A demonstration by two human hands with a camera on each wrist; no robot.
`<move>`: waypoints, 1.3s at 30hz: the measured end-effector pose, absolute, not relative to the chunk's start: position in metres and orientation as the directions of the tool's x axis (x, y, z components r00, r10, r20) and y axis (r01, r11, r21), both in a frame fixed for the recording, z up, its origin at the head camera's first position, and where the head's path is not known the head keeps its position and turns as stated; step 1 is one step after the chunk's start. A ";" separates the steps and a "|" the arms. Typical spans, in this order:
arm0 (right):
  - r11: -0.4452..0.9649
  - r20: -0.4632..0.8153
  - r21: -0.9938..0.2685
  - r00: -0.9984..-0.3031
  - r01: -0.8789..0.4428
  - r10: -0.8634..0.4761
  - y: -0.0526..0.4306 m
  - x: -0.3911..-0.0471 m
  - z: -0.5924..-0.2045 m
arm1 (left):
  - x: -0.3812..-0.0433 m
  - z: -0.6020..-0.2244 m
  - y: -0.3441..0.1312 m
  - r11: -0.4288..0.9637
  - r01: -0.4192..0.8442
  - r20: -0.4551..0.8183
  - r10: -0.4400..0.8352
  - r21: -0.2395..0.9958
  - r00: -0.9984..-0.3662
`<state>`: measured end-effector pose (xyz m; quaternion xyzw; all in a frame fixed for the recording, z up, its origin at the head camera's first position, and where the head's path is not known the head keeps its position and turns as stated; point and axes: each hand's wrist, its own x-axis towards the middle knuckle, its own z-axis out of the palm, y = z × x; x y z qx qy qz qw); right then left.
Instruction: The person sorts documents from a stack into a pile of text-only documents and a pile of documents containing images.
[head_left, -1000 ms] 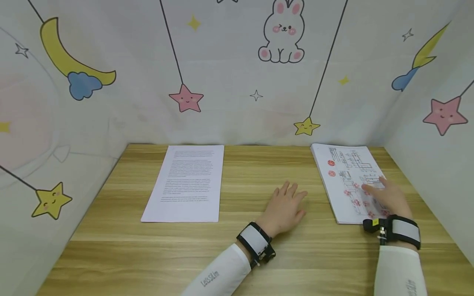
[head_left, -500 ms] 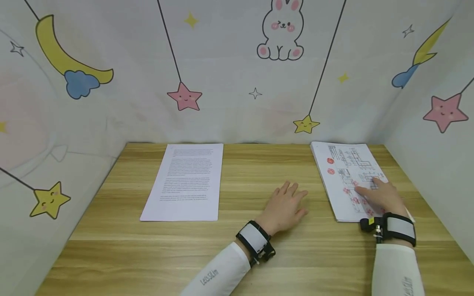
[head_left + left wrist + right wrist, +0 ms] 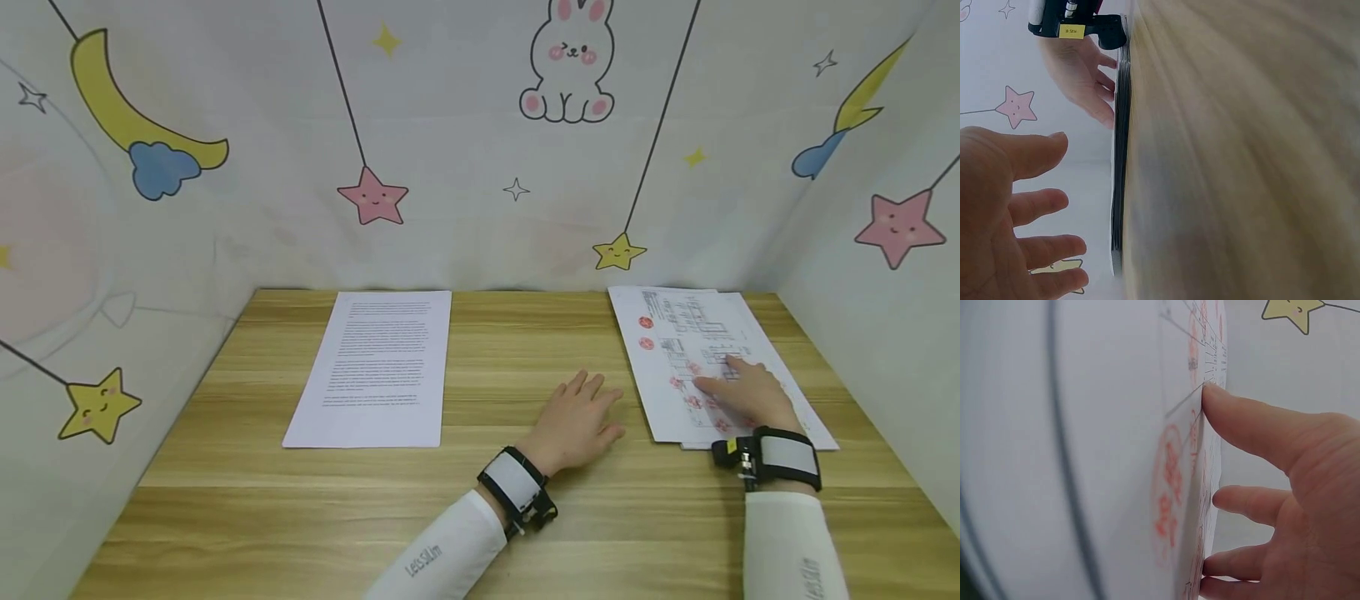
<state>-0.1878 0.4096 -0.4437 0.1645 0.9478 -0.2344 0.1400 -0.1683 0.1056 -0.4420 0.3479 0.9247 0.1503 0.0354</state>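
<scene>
My right hand [image 3: 753, 396] presses its fingertips on the top sheet [image 3: 671, 400], a page of line drawings with red round stamps. That sheet sits shifted left over a paper stack [image 3: 806, 417], whose right side shows beyond it. Close up in the right wrist view, the thumb and fingertips [image 3: 1235, 562] meet the printed page. My left hand [image 3: 573, 421] is spread, palm down, over the middle of the table, left of the stack. The left wrist view has its fingers [image 3: 1047, 209] extended with nothing between them, and the stack's edge [image 3: 1120, 156] beyond.
A page of typed text [image 3: 382, 367] lies at the left of the wooden table [image 3: 300, 508]. White cloth walls [image 3: 465, 125] with cartoon prints stand at the back and both sides. Each wrist carries a strapped camera.
My right hand has moved left, sliding the top sheet left so it now overhangs the stack's left edge. My left hand has stayed in place.
</scene>
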 end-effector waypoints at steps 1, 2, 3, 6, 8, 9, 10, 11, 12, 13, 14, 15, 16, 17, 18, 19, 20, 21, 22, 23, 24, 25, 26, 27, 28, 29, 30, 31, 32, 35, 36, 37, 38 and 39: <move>0.843 -0.340 -0.394 -0.910 0.367 0.237 0.407 -0.188 -0.443 | -0.168 -0.442 0.106 0.713 0.632 0.034 0.655 0.304 -0.755; 0.847 -0.338 -0.392 -0.912 0.360 0.231 0.404 -0.189 -0.442 | -0.169 -0.442 0.106 0.713 0.630 0.028 0.655 0.309 -0.755; 0.851 -0.336 -0.388 -0.914 0.354 0.227 0.401 -0.189 -0.442 | -0.169 -0.442 0.106 0.711 0.627 0.022 0.656 0.319 -0.755; 0.858 -0.327 -0.386 -0.920 0.339 0.217 0.394 -0.190 -0.441 | -0.170 -0.441 0.107 0.687 0.595 0.007 0.652 0.418 -0.758; 0.846 -0.316 -0.411 -0.923 0.341 0.218 0.391 -0.191 -0.440 | -0.171 -0.440 0.107 0.656 0.557 -0.001 0.648 0.509 -0.762; 0.838 -0.305 -0.425 -0.925 0.343 0.224 0.390 -0.191 -0.439 | -0.172 -0.440 0.107 0.639 0.535 -0.005 0.644 0.553 -0.765; 0.828 -0.296 -0.438 -0.926 0.350 0.235 0.391 -0.191 -0.438 | -0.173 -0.440 0.108 0.622 0.511 -0.011 0.641 0.592 -0.768; 0.820 -0.291 -0.446 -0.924 0.359 0.246 0.392 -0.190 -0.437 | -0.173 -0.441 0.108 0.608 0.492 -0.015 0.638 0.623 -0.770; 0.811 -0.289 -0.454 -0.922 0.370 0.259 0.393 -0.189 -0.436 | -0.174 -0.441 0.109 0.597 0.473 -0.022 0.635 0.648 -0.772; 0.800 -0.288 -0.462 -0.918 0.382 0.272 0.395 -0.189 -0.434 | -0.175 -0.442 0.109 0.582 0.450 -0.028 0.631 0.678 -0.775; 0.793 -0.292 -0.465 -0.913 0.395 0.283 0.396 -0.188 -0.433 | -0.175 -0.443 0.110 0.568 0.421 -0.038 0.626 0.707 -0.779; 0.796 -0.293 -0.457 -0.912 0.398 0.288 0.397 -0.187 -0.433 | -0.176 -0.444 0.110 0.552 0.385 -0.050 0.616 0.740 -0.786; 0.798 -0.297 -0.451 -0.910 0.400 0.288 0.397 -0.187 -0.432 | -0.176 -0.446 0.111 0.531 0.336 -0.067 0.602 0.778 -0.795; 0.803 -0.297 -0.446 -0.912 0.394 0.283 0.396 -0.187 -0.432 | -0.177 -0.448 0.111 0.503 0.279 -0.085 0.584 0.818 -0.807; 0.810 -0.291 -0.442 -0.916 0.385 0.276 0.395 -0.188 -0.432 | -0.178 -0.449 0.112 0.472 0.217 -0.103 0.563 0.855 -0.820; 0.817 -0.284 -0.439 -0.920 0.374 0.269 0.394 -0.188 -0.432 | -0.179 -0.451 0.113 0.432 0.153 -0.120 0.541 0.889 -0.833; 0.823 -0.275 -0.435 -0.924 0.365 0.264 0.392 -0.189 -0.432 | -0.180 -0.452 0.114 0.399 0.094 -0.138 0.515 0.912 -0.846; 0.831 -0.264 -0.428 -0.928 0.356 0.261 0.391 -0.190 -0.432 | -0.181 -0.452 0.116 0.366 0.043 -0.154 0.492 0.929 -0.857; 0.833 -0.259 -0.425 -0.930 0.353 0.262 0.389 -0.190 -0.432 | -0.183 -0.452 0.117 0.336 0.001 -0.167 0.470 0.942 -0.867; 0.838 -0.253 -0.420 -0.932 0.349 0.262 0.388 -0.190 -0.432 | -0.185 -0.452 0.119 0.308 -0.030 -0.175 0.453 0.951 -0.874; 0.840 -0.249 -0.417 -0.932 0.348 0.263 0.387 -0.191 -0.432 | -0.186 -0.452 0.121 0.286 -0.058 -0.184 0.437 0.956 -0.880; 0.842 -0.245 -0.414 -0.933 0.346 0.263 0.386 -0.191 -0.431 | -0.188 -0.451 0.124 0.264 -0.085 -0.195 0.422 0.961 -0.885; 0.842 -0.242 -0.412 -0.933 0.347 0.266 0.386 -0.191 -0.431 | -0.190 -0.450 0.126 0.242 -0.110 -0.204 0.409 0.964 -0.889; 0.843 -0.239 -0.411 -0.934 0.346 0.267 0.385 -0.191 -0.430 | -0.191 -0.449 0.128 0.215 -0.133 -0.211 0.400 0.968 -0.892; 0.843 -0.237 -0.414 -0.935 0.343 0.264 0.384 -0.191 -0.429 | -0.192 -0.447 0.131 0.189 -0.153 -0.218 0.390 0.970 -0.895; 0.846 -0.233 -0.413 -0.937 0.338 0.261 0.383 -0.191 -0.429 | -0.194 -0.447 0.133 0.165 -0.169 -0.221 0.382 0.972 -0.897; 0.845 -0.230 -0.417 -0.938 0.335 0.258 0.382 -0.192 -0.429 | -0.195 -0.445 0.135 0.145 -0.183 -0.225 0.372 0.972 -0.900; 0.847 -0.227 -0.416 -0.940 0.331 0.256 0.381 -0.192 -0.428 | -0.196 -0.444 0.137 0.131 -0.192 -0.228 0.363 0.972 -0.904; 0.847 -0.224 -0.418 -0.941 0.329 0.255 0.380 -0.192 -0.428 | -0.196 -0.444 0.139 0.124 -0.196 -0.228 0.353 0.973 -0.907; 0.843 -0.217 -0.433 -0.945 0.318 0.245 0.376 -0.192 -0.427 | -0.198 -0.443 0.142 0.119 -0.201 -0.229 0.320 0.972 -0.919; 0.839 -0.220 -0.441 -0.945 0.317 0.242 0.374 -0.192 -0.427 | -0.198 -0.443 0.143 0.117 -0.208 -0.235 0.308 0.971 -0.922; 0.837 -0.223 -0.446 -0.945 0.317 0.239 0.373 -0.191 -0.427 | -0.198 -0.444 0.143 0.116 -0.213 -0.239 0.298 0.970 -0.924; 0.832 -0.225 -0.455 -0.945 0.316 0.236 0.372 -0.191 -0.427 | -0.198 -0.444 0.143 0.105 -0.221 -0.243 0.291 0.970 -0.925; 0.827 -0.227 -0.465 -0.945 0.317 0.234 0.370 -0.191 -0.427 | -0.198 -0.444 0.144 0.090 -0.231 -0.248 0.282 0.969 -0.927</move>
